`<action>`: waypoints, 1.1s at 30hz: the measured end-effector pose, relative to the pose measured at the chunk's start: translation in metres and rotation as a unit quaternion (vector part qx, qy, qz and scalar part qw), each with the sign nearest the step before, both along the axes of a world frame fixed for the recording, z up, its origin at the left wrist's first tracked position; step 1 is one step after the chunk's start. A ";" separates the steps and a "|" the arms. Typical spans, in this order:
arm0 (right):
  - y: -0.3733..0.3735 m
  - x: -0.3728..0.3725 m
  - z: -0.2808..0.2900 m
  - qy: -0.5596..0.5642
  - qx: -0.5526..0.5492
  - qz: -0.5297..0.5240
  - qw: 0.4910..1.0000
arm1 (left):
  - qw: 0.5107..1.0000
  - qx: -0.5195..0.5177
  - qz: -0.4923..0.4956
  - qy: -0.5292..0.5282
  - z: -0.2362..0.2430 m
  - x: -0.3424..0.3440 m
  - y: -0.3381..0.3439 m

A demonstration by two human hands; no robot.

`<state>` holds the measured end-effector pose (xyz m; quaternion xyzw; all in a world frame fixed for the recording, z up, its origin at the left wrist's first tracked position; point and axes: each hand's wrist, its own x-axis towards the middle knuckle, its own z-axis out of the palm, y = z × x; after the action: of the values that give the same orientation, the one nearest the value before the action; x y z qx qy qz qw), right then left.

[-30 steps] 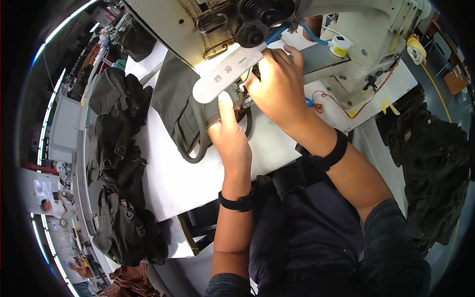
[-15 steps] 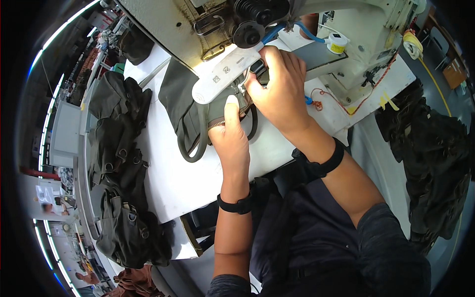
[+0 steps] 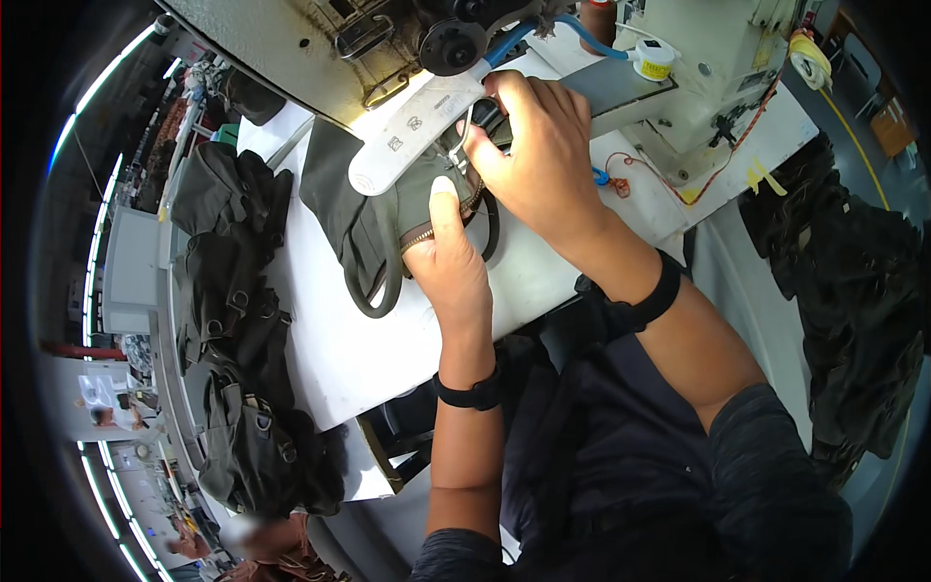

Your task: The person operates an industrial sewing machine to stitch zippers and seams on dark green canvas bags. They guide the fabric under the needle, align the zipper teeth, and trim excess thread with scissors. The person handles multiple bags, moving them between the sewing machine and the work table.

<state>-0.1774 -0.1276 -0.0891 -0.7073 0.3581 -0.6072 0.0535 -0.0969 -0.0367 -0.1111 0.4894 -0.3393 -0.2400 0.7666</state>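
Note:
A dark green fabric bag (image 3: pixel 328 184) lies on the white table under the head of a sewing machine (image 3: pixel 281 44). Its brass-toothed zipper (image 3: pixel 419 236) and a looped handle (image 3: pixel 390 276) face me. My left hand (image 3: pixel 454 254) grips the bag's zippered edge, thumb on top and fingers beneath. Just to the right, my right hand (image 3: pixel 543 150) is closed, thumb and forefinger around a dark part of the bag beside a bent metal piece (image 3: pixel 464 136). A white elongated lamp (image 3: pixel 407 141) hangs over the bag and hides the stitching spot.
Several dark green bags (image 3: pixel 228 310) are heaped along the left. More dark fabric pieces (image 3: pixel 858 291) hang at the right. On the machine bed side are a blue hose (image 3: pixel 592 41), a white round fitting (image 3: pixel 655 58) and a tangled orange cord (image 3: pixel 621 184).
The machine, lamp and bag appear slightly farther up and left, as the view has shifted. Both hands keep their hold on the bag; little else differs.

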 end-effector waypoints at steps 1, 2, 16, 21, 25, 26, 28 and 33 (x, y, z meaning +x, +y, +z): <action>0.000 0.001 -0.001 0.001 0.006 0.001 1.000 | 1.000 0.001 -0.008 -0.001 0.001 0.002 0.001; -0.001 0.000 -0.001 -0.001 -0.004 0.000 1.000 | 1.000 0.012 -0.013 0.006 0.001 0.002 0.003; -0.006 -0.009 -0.017 -0.006 -0.059 -0.016 0.998 | 0.906 0.192 0.075 -0.369 0.067 -0.005 0.044; -0.004 -0.006 -0.015 -0.007 -0.070 -0.009 0.997 | 0.878 0.276 0.016 -0.391 0.073 0.012 0.023; -0.007 -0.006 -0.018 -0.005 -0.071 -0.010 0.997 | 0.908 0.252 -0.027 -0.333 0.066 0.028 0.020; -0.007 -0.006 -0.018 -0.005 -0.071 -0.014 0.997 | 0.914 0.253 -0.024 -0.317 0.064 0.034 0.020; -0.008 -0.005 -0.020 -0.003 -0.071 -0.017 0.997 | 0.926 0.244 -0.007 -0.289 0.066 0.034 0.021; -0.007 -0.006 -0.019 -0.005 -0.079 -0.013 0.997 | 0.888 0.236 0.044 -0.393 0.064 0.046 0.016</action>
<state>-0.1829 -0.1348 -0.1083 -0.7016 0.3182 -0.6375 -0.0088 -0.0506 -0.0207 -0.0473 0.7248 -0.5240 -0.0676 0.4421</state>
